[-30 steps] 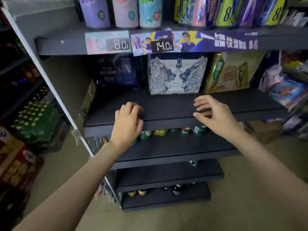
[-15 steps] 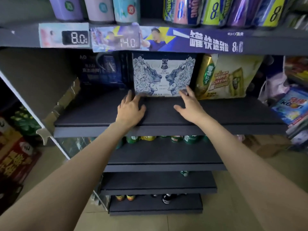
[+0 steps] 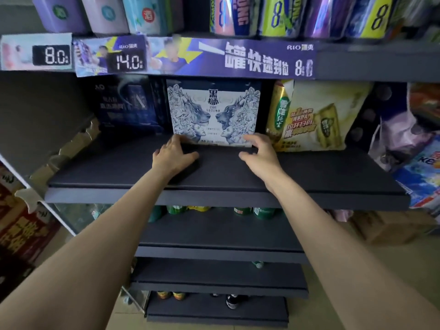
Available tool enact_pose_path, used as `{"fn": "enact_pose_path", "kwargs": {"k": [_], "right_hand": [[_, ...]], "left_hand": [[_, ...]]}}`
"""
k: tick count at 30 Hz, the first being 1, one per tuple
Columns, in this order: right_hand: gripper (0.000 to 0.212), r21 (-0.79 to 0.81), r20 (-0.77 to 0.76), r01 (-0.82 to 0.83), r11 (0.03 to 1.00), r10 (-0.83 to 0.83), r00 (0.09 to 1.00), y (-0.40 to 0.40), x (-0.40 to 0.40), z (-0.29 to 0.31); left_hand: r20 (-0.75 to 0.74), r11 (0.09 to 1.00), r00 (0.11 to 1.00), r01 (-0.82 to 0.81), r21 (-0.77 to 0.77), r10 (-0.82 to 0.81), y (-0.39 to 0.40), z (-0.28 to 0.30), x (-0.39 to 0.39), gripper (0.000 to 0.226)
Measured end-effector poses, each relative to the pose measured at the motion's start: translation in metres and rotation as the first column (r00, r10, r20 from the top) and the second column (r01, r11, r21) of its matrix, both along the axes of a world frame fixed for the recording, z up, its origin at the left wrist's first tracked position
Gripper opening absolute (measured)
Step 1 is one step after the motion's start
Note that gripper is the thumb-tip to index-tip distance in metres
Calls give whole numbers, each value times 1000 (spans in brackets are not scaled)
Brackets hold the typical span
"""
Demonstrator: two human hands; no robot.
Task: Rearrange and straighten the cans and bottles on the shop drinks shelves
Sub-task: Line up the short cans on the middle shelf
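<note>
your left hand [image 3: 172,156] lies palm down on the dark shelf [image 3: 333,177], fingers mostly straight and reaching far, tips touching the lower left corner of the lion-print beer case [image 3: 213,113]. thumb splayed right along the shelf surface. not gripping anything.

your right hand [image 3: 260,152] is at the case's lower right corner, fingers bent and hooked over the bottom edge, thumb pointing left on the shelf. looks like a light grip on that corner, but how firmly it holds i can't tell.

the case stands upright at the far side of the shelf, front face toward you, between a dark blue case [image 3: 128,106] on its left and a yellow-green beer pack [image 3: 316,117] on its right, both just beside it.

shelf above: pastel cans [image 3: 104,14] on the left, bright striped cans [image 3: 276,15] on the right, price tags [image 3: 51,55] reading 8.0 and 14.0 on the shelf edge. lower shelf: green can tops [image 3: 242,210] peeking out under the near edge.
</note>
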State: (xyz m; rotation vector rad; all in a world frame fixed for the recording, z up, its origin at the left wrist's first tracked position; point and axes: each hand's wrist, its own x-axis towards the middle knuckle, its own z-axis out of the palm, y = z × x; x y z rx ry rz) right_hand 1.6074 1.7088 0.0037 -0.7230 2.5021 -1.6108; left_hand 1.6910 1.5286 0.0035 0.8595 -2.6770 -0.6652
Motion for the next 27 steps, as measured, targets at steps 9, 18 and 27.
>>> {"fn": "enact_pose_path", "kwargs": {"k": [9,18,27], "right_hand": [[24,-271,-124,343,899,-386,914,84,-10,6],[61,-149,93,467,871,-458,884,139,-87,-9],[45,-86,-131,523,848,-530,838,138,-82,-15]], "left_hand": [[-335,988,941,-88,-126,41,63,-5,6,39],[-160,948,936,318,-5,-314,148,-4,-57,60],[-38,954,955,293,-59,-295,148,-5,-64,69]]}}
